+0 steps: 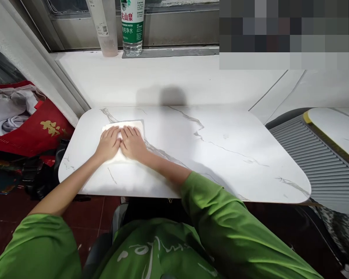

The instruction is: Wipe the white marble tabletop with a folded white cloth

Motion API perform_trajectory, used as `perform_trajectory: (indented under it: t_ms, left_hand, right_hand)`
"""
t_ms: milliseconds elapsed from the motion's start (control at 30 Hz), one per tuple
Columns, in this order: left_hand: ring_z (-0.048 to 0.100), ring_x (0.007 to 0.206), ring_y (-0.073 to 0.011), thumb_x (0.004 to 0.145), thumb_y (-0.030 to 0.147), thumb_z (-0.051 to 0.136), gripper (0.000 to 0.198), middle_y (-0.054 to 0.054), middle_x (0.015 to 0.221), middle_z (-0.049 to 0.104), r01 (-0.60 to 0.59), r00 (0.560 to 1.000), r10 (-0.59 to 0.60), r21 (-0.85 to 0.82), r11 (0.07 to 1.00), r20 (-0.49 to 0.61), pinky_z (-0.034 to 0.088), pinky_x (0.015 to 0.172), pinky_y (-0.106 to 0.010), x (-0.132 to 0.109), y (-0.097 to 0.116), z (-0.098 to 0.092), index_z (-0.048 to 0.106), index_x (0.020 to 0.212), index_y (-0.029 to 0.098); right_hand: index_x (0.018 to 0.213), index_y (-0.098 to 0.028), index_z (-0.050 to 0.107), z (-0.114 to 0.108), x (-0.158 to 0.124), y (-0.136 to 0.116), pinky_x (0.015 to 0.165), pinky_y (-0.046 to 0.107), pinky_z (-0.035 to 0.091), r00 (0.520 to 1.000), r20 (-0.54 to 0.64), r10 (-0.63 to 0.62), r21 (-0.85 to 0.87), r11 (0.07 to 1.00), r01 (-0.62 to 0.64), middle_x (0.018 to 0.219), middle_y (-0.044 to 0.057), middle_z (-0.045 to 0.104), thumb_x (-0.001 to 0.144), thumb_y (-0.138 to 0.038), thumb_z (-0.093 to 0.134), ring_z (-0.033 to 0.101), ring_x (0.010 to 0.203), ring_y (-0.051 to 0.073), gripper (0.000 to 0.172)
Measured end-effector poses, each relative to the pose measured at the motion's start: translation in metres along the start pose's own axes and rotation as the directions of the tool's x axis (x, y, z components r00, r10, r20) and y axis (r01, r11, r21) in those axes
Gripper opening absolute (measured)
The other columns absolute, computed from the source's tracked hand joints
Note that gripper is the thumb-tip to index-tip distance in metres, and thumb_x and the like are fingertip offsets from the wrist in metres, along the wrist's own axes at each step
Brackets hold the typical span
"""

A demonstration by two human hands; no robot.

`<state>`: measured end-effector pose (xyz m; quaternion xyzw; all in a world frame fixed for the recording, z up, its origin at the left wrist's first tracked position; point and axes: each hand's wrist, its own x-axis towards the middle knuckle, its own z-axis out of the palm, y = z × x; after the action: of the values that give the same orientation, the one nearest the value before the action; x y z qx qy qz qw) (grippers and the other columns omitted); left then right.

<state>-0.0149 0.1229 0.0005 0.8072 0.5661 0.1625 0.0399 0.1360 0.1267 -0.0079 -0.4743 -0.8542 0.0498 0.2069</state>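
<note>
A white folded cloth lies flat on the left part of a white marbled table. My left hand rests palm down on the cloth's left side, its fingers stretched out toward the far edge. Beside it, my right hand lies flat on the right side of the same cloth. The thumbs of both hands come close together in the middle. Neither hand grips anything; both press on top. Whether the white piece is fabric or thick paper, I cannot tell.
On the ledge behind the table stand a clear plastic cup and a green-labelled water bottle. A red bag with white cloth inside sits at the left. To the right is a grey ribbed surface beside another white tabletop.
</note>
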Motion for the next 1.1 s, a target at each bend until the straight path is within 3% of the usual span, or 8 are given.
perform_trajectory:
  t_ms: [233, 333, 433, 567, 667, 900, 1100]
  left_hand:
    - [0.046, 0.135, -0.0244, 0.088, 0.025, 0.037, 0.045, -0.010, 0.142, 0.056, -0.039, 0.999, 0.036, -0.084, 0.996, -0.037, 0.032, 0.117, -0.044, 0.101, -0.058, 0.011, 0.055, 0.130, 0.018]
    - [0.047, 0.134, -0.0246, 0.088, 0.025, 0.037, 0.045, -0.010, 0.141, 0.057, -0.032, 0.999, 0.030, -0.101, 0.994, -0.027, 0.033, 0.116, -0.044, 0.119, -0.066, 0.013, 0.056, 0.129, 0.018]
    - [0.045, 0.136, -0.0242, 0.090, 0.025, 0.036, 0.048, -0.010, 0.144, 0.054, -0.032, 0.999, 0.030, -0.076, 0.997, -0.026, 0.030, 0.118, -0.043, 0.118, -0.065, 0.014, 0.054, 0.133, 0.016]
    - [0.040, 0.141, -0.0254, 0.092, 0.025, 0.033, 0.050, -0.011, 0.150, 0.049, 0.004, 1.000, -0.004, -0.012, 1.000, -0.022, 0.027, 0.120, -0.043, 0.095, -0.058, 0.012, 0.050, 0.138, 0.013]
    - [0.038, 0.143, -0.0259, 0.095, 0.027, 0.030, 0.050, -0.010, 0.152, 0.047, 0.018, 1.000, -0.018, 0.018, 1.000, -0.019, 0.027, 0.120, -0.045, 0.063, -0.053, 0.007, 0.048, 0.140, 0.014]
    - [0.036, 0.144, -0.0265, 0.097, 0.031, 0.026, 0.052, -0.013, 0.153, 0.044, 0.029, 0.999, -0.028, 0.058, 0.998, -0.029, 0.025, 0.121, -0.047, -0.043, -0.050, -0.021, 0.043, 0.143, 0.013]
    - [0.039, 0.142, -0.0284, 0.097, 0.035, 0.025, 0.053, -0.014, 0.150, 0.047, 0.140, 0.987, -0.133, 0.069, 0.988, -0.087, 0.028, 0.121, -0.049, -0.115, -0.056, -0.045, 0.043, 0.143, 0.014]
  right_hand:
    - [0.138, 0.001, 0.051, 0.021, 0.093, 0.036, 0.118, 0.048, 0.024, 0.993, -0.063, 0.099, 0.009, 0.995, -0.099, 0.146, 0.021, 0.050, 0.095, -0.019, 0.038, 0.043, 0.136, 0.031, 0.048]
    - [0.139, 0.002, 0.050, 0.025, 0.108, 0.043, 0.118, 0.048, 0.023, 0.991, -0.063, 0.121, 0.011, 0.993, -0.121, 0.147, 0.021, 0.049, 0.095, -0.019, 0.038, 0.042, 0.137, 0.032, 0.049]
    - [0.140, 0.002, 0.049, 0.027, 0.108, 0.045, 0.118, 0.049, 0.022, 0.992, -0.072, 0.104, 0.008, 0.995, -0.103, 0.148, 0.021, 0.048, 0.096, -0.020, 0.037, 0.041, 0.138, 0.032, 0.050]
    - [0.139, 0.000, 0.050, 0.025, 0.095, 0.039, 0.119, 0.047, 0.023, 0.996, -0.073, 0.058, 0.017, 0.998, -0.057, 0.148, 0.019, 0.049, 0.096, -0.020, 0.038, 0.042, 0.138, 0.030, 0.049]
    - [0.140, 0.000, 0.050, 0.023, 0.075, 0.023, 0.119, 0.046, 0.022, 0.998, -0.062, 0.029, 0.026, 0.999, -0.028, 0.148, 0.020, 0.049, 0.096, -0.020, 0.039, 0.042, 0.138, 0.030, 0.050]
    - [0.141, 0.004, 0.046, 0.018, 0.017, -0.050, 0.119, 0.050, 0.022, 0.995, -0.038, -0.095, 0.066, 0.993, 0.097, 0.149, 0.024, 0.046, 0.096, -0.026, 0.042, 0.039, 0.139, 0.035, 0.054]
    - [0.143, 0.006, 0.042, 0.020, -0.003, -0.107, 0.120, 0.052, 0.020, 0.975, 0.015, -0.223, 0.123, 0.968, 0.220, 0.150, 0.026, 0.043, 0.097, -0.030, 0.043, 0.037, 0.140, 0.036, 0.058]
